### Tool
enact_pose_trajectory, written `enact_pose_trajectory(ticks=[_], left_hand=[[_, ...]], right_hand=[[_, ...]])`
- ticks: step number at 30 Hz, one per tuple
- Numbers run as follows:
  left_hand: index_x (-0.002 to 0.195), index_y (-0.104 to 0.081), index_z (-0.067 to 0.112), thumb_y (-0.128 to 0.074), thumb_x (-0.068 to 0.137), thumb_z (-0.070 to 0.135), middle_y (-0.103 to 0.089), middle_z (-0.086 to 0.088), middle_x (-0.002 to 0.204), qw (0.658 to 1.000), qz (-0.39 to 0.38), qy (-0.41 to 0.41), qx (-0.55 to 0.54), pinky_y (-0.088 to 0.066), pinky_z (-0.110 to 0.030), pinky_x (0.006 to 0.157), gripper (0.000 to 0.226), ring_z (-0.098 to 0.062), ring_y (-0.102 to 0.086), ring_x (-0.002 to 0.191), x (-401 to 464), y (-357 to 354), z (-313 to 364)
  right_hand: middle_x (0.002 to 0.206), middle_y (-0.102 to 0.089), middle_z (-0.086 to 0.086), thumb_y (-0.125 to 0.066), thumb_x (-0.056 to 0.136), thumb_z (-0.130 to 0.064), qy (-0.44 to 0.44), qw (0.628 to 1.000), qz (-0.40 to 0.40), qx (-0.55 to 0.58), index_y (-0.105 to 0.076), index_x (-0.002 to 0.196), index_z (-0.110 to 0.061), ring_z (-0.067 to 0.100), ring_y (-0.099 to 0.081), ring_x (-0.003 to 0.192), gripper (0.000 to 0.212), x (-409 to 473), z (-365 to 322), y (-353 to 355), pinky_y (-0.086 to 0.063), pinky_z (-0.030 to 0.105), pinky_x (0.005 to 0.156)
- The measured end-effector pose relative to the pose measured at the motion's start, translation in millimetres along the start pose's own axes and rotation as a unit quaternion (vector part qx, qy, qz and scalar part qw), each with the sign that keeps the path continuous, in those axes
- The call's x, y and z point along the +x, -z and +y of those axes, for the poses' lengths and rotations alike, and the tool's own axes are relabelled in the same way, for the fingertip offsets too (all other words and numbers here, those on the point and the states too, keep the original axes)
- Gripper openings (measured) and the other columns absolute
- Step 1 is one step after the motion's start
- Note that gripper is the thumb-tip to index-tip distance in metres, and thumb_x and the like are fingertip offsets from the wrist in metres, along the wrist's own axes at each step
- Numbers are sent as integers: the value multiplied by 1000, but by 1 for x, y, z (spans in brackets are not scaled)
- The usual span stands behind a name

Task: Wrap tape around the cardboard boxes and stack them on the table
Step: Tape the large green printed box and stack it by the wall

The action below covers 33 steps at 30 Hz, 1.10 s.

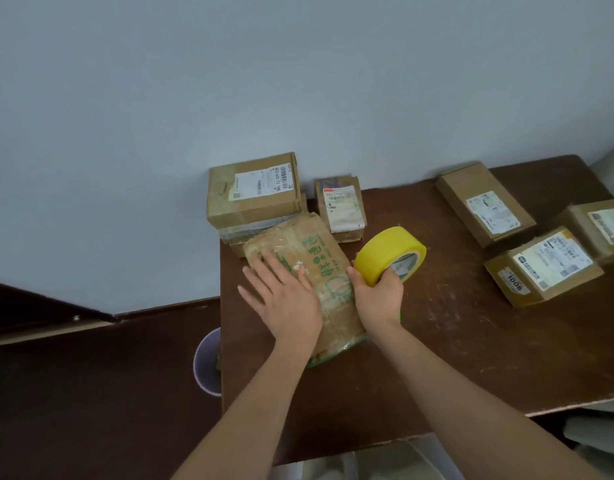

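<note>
A long cardboard box with green print (319, 258) lies on the brown table (437, 341) in front of me. My left hand (284, 296) presses flat on its top with straight fingers. My right hand (378, 296) grips a yellow tape roll (388, 254) at the box's right side. Behind it a stack of boxes (253, 192) stands against the wall, the top one bearing a white label. A small labelled box (341, 207) stands to the right of the stack.
Three more labelled boxes sit at the table's right: one at the back (485, 202), one marked 1006 (544, 268), one at the edge of view (603, 226). A lilac bin (206, 362) stands on the floor left of the table.
</note>
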<state>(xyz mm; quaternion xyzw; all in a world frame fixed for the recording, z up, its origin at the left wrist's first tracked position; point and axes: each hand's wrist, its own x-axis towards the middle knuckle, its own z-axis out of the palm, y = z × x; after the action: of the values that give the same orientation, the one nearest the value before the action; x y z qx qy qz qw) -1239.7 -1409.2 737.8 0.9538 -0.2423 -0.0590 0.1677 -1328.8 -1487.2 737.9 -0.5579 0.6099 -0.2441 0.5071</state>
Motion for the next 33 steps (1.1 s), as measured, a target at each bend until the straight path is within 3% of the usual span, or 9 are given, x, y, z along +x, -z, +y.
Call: enact_pose_trajectory(ticks=[3, 5, 10, 16, 20, 24, 28, 31, 33], left_hand=[[157, -12, 14, -28, 105, 40, -7, -13, 165, 984, 21, -176, 25, 0, -50, 122, 61, -32, -4, 152, 4, -9, 8], [158, -14, 21, -20, 104, 48, -5, -9, 165, 977, 2, -210, 39, -2, -50, 123, 61, -26, -2, 153, 4, -15, 10], [158, -8, 27, -15, 101, 55, 2, -8, 166, 983, -47, -164, 70, 1, -57, 121, 64, -32, 1, 152, 6, -15, 16], [156, 14, 20, -29, 83, 84, 25, -13, 161, 985, -153, 66, 32, 14, -71, 109, 107, -33, 26, 147, 27, -5, 60], [155, 14, 26, -45, 79, 80, 24, -12, 162, 986, -149, 68, 41, 11, -75, 106, 110, -34, 24, 147, 30, -5, 64], [154, 12, 38, -55, 76, 73, 22, -9, 162, 985, -153, 80, 7, 11, -75, 107, 109, -34, 23, 148, 34, 2, 59], [154, 5, 42, -62, 73, 71, 16, -5, 164, 986, -141, 92, -22, 8, -73, 110, 109, -32, 17, 150, 36, 10, 47], [154, 0, 44, -66, 72, 67, 10, -1, 164, 985, -129, 101, -50, 6, -71, 112, 107, -30, 12, 150, 38, 18, 36], [153, -3, 46, -68, 72, 64, 6, 0, 164, 984, -122, 109, -69, 4, -69, 114, 105, -30, 8, 150, 39, 24, 27]], right_hand=[[98, -70, 11, -77, 87, -27, 8, 1000, -5, 10, -66, 102, -3, 26, -65, 89, 31, 2, 3, 3, -51, 35, 79], [97, -68, 13, -76, 87, -26, 9, 1000, -6, 10, -64, 97, -2, 27, -63, 88, 29, 1, 5, 2, -45, 31, 74], [96, -61, 14, -75, 88, -27, 5, 1000, 0, 6, -56, 85, -9, 26, -56, 84, 27, 2, 3, 1, -37, 27, 72], [81, -61, 14, -71, 91, -28, 7, 998, 3, 60, -51, 69, -17, 23, -55, 74, 31, -5, 3, 2, -36, 29, 67], [71, -58, 1, -69, 93, -25, -24, 990, -7, 140, -53, 67, -20, 13, -54, 69, 31, -7, -2, 6, -40, 31, 70], [99, -73, -5, -73, 91, -34, -133, 943, -74, 296, -66, 90, -30, 18, -68, 100, 7, -5, -14, 10, -53, 43, 97], [107, -77, 1, -70, 92, -36, -165, 909, -152, 351, -52, 117, -46, 21, -67, 112, 32, 3, -28, 24, -48, 45, 104], [111, -76, -1, -70, 91, -38, -176, 909, -183, 330, -57, 96, -42, 20, -66, 112, 15, 0, -31, 30, -48, 46, 104], [114, -74, 0, -72, 90, -36, -172, 922, -174, 301, -60, 98, -44, 18, -65, 110, 17, 0, -24, 29, -50, 41, 97]])
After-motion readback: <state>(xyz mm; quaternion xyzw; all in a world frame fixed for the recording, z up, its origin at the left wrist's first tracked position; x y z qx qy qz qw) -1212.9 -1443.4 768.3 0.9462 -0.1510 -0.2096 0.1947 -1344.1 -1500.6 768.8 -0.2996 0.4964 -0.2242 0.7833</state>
